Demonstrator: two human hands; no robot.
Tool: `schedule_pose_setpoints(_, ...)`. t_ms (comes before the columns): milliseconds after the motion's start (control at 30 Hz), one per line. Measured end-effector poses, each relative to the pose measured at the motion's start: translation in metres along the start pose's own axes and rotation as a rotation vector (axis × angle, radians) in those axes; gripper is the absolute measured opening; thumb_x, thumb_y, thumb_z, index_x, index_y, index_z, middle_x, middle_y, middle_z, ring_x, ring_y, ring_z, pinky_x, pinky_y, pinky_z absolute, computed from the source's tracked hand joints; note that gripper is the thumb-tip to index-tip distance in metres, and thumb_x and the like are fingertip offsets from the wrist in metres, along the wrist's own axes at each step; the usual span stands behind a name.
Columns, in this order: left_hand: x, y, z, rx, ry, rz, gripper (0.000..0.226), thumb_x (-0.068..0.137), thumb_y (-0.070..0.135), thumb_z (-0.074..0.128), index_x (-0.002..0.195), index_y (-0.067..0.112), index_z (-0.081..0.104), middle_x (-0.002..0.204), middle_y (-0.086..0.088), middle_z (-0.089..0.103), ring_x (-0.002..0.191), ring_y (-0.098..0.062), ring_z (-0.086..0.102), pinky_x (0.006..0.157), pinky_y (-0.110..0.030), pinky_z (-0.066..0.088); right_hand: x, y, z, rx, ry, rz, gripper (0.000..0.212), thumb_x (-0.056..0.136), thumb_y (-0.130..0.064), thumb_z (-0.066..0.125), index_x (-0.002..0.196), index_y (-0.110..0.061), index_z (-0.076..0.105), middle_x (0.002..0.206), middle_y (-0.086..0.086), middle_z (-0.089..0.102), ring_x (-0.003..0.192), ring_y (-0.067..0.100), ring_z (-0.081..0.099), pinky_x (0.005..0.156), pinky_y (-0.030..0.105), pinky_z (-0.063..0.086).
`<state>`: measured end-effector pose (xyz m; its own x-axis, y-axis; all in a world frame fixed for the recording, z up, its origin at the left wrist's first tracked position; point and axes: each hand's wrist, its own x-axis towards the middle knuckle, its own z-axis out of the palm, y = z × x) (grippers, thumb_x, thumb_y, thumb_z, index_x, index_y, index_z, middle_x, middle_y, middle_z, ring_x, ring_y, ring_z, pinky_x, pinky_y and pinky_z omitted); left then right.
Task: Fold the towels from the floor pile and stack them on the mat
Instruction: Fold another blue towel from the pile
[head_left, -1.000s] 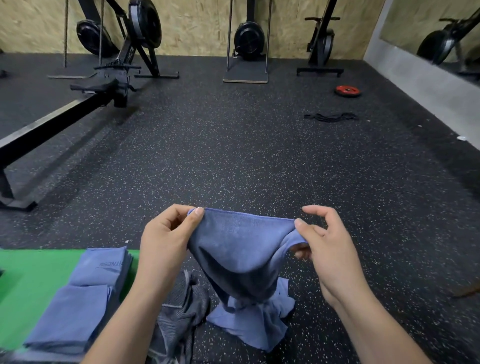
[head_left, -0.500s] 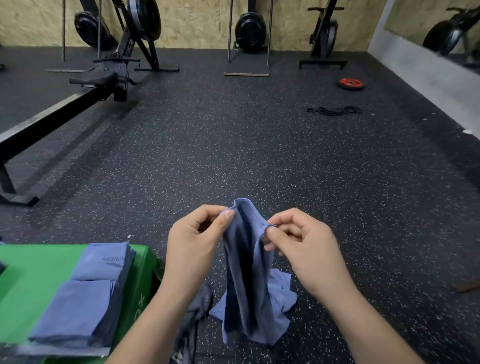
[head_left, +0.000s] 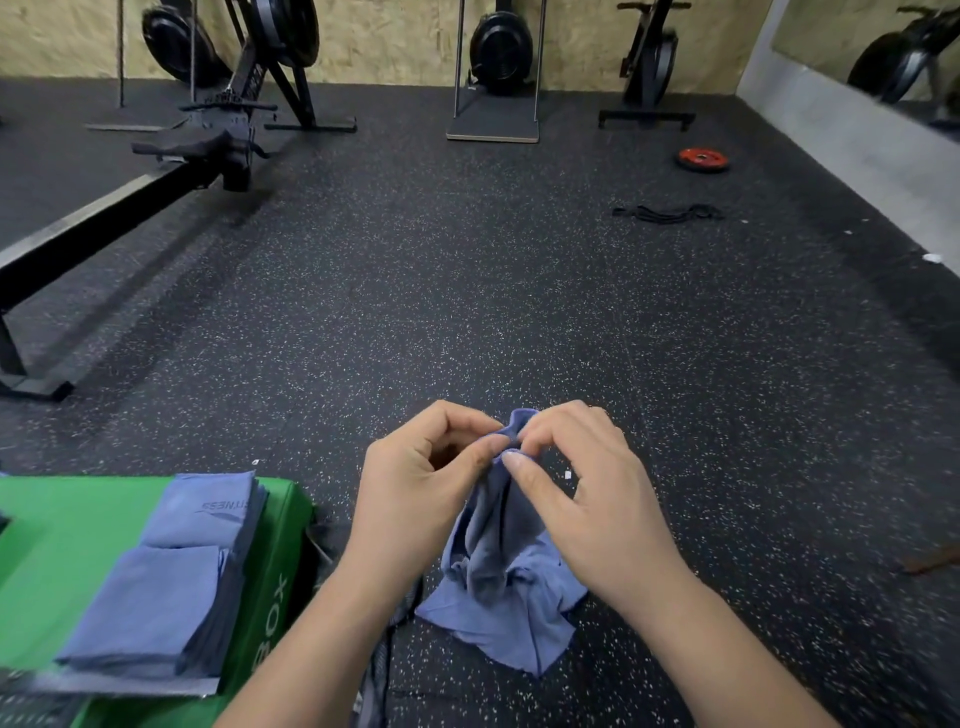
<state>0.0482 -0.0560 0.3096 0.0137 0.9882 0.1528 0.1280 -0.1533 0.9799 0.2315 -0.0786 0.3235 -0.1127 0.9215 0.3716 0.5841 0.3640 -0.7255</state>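
A blue towel (head_left: 493, 545) hangs bunched from my two hands, its lower end resting on the floor on another blue towel (head_left: 498, 623). My left hand (head_left: 421, 488) and my right hand (head_left: 587, 493) pinch its top edge, fingertips nearly touching each other. A stack of folded blue towels (head_left: 171, 582) lies on the green mat (head_left: 62, 545) at the lower left. A grey towel (head_left: 382, 670) lies on the floor, mostly hidden under my left forearm.
Speckled black rubber floor stretches ahead. A rowing machine (head_left: 130, 202) runs along the left. Exercise machines (head_left: 498, 57) stand at the far wall. A red weight plate (head_left: 702, 159) and a black band (head_left: 667, 213) lie far right.
My hands have come together, bringing the towel's two top corners side by side. The towel went from spread wide to a narrow hanging bunch.
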Motion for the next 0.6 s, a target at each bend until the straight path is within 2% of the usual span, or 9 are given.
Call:
schedule_pose_setpoints(100,-0.002,0.001,0.001,-0.021,-0.018,0.021,0.017,0.097,0.013,0.08,0.102,0.028,0.077,0.094,-0.001,0.082,0.089,-0.027,0.079,0.087,-0.058,0.063,0.001,-0.001,-0.001,-0.016,0.033,-0.013,0.018,0.102,-0.028,0.071,0.09,-0.03,0.058,0.096,-0.017,0.06,0.101,0.012,0.057,0.09,0.042,0.046)
schedule_pose_setpoints(167,-0.004,0.003,0.002,-0.027,-0.026,0.04,0.014,0.098,0.011,0.078,0.103,0.024,0.075,0.09,-0.002,0.081,0.084,-0.027,0.076,0.082,-0.052,0.063,0.002,-0.003,-0.001,-0.039,0.053,-0.018,0.018,0.102,-0.03,0.07,0.089,-0.031,0.057,0.095,-0.019,0.057,0.099,0.007,0.053,0.086,0.038,0.045)
schedule_pose_setpoints(233,-0.005,0.005,0.003,-0.032,-0.031,0.048,0.013,0.099,0.007,0.076,0.101,0.02,0.075,0.087,-0.002,0.08,0.08,-0.021,0.074,0.079,-0.042,0.062,0.002,-0.004,-0.001,-0.069,0.059,-0.007,0.016,0.103,-0.032,0.068,0.09,-0.029,0.059,0.101,-0.025,0.056,0.102,-0.001,0.048,0.084,0.036,0.044)
schedule_pose_setpoints(300,-0.005,0.005,0.002,-0.036,-0.044,0.047,0.013,0.1,0.005,0.074,0.101,0.018,0.075,0.09,-0.002,0.08,0.082,-0.02,0.074,0.08,-0.039,0.061,0.002,-0.002,-0.001,-0.091,0.065,-0.002,0.014,0.104,-0.036,0.067,0.093,-0.031,0.06,0.104,-0.032,0.054,0.104,-0.005,0.045,0.084,0.034,0.043)
schedule_pose_setpoints(400,-0.007,0.006,0.002,-0.061,-0.083,0.034,0.007,0.098,0.012,0.077,0.102,0.018,0.075,0.095,-0.004,0.081,0.088,-0.029,0.077,0.085,-0.045,0.063,0.001,0.003,-0.001,-0.103,0.044,0.031,0.012,0.104,-0.044,0.063,0.096,-0.037,0.059,0.097,-0.022,0.056,0.099,0.001,0.045,0.084,0.027,0.039)
schedule_pose_setpoints(467,-0.008,0.006,0.003,-0.066,-0.097,0.021,0.012,0.093,0.017,0.082,0.103,0.02,0.076,0.098,-0.004,0.081,0.091,-0.027,0.077,0.086,-0.046,0.062,0.0,0.005,-0.002,-0.095,0.017,0.066,0.011,0.103,-0.047,0.062,0.097,-0.039,0.058,0.091,-0.018,0.056,0.099,0.005,0.045,0.082,0.023,0.038)
schedule_pose_setpoints(600,-0.004,0.004,0.0,-0.103,-0.114,-0.013,0.02,0.093,0.002,0.082,0.1,0.02,0.079,0.098,-0.007,0.082,0.092,-0.029,0.078,0.087,-0.043,0.064,0.001,0.008,-0.007,-0.025,-0.019,0.144,0.013,0.102,-0.049,0.067,0.098,-0.037,0.063,0.09,-0.014,0.061,0.1,0.009,0.049,0.08,0.024,0.042)
